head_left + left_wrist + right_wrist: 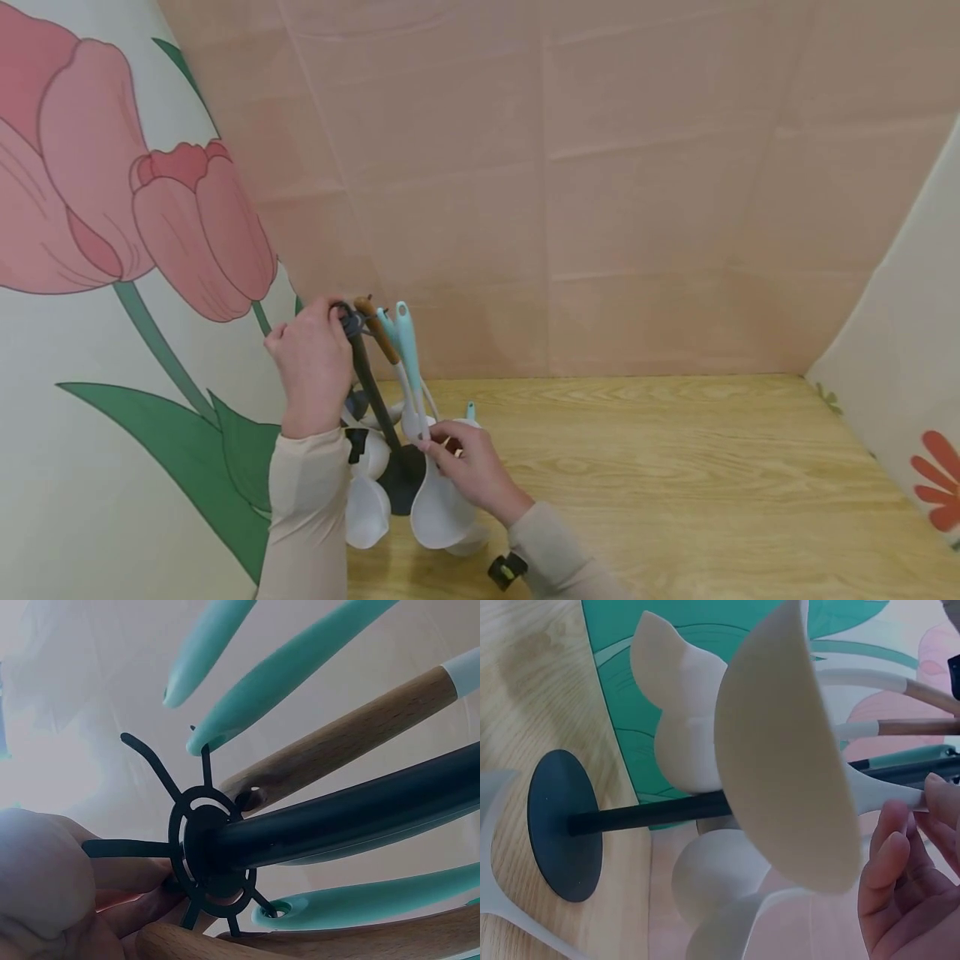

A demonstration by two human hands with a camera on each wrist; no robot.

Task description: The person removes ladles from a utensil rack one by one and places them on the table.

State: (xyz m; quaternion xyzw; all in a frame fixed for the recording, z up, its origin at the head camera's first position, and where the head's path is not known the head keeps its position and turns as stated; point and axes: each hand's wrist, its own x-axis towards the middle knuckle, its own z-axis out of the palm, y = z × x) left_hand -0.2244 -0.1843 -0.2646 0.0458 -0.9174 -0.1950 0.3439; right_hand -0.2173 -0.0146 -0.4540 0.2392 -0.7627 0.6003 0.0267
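A black utensil stand (372, 387) with a round base (564, 825) stands on the table, tilted in the head view. My left hand (311, 367) grips its top by the hook ring (176, 847). Low in front of the stand, my right hand (472, 467) pinches the white shaft of a ladle (780, 765) with a turquoise handle (407, 342). In the left wrist view, the upper turquoise handle (210, 652) is apart from the hooks. Another turquoise-handled utensil (292, 675) and a wooden-handled one (352, 739) hang on hooks. More white utensil heads (367, 508) hang at the left.
A second white ladle (489, 855) is beside the base, partly behind my right hand in the head view. The wood-grain table (675, 483) extends to the right. A tulip-printed wall (202, 350) is close on the left, and a pink cloth backdrop (600, 208) behind.
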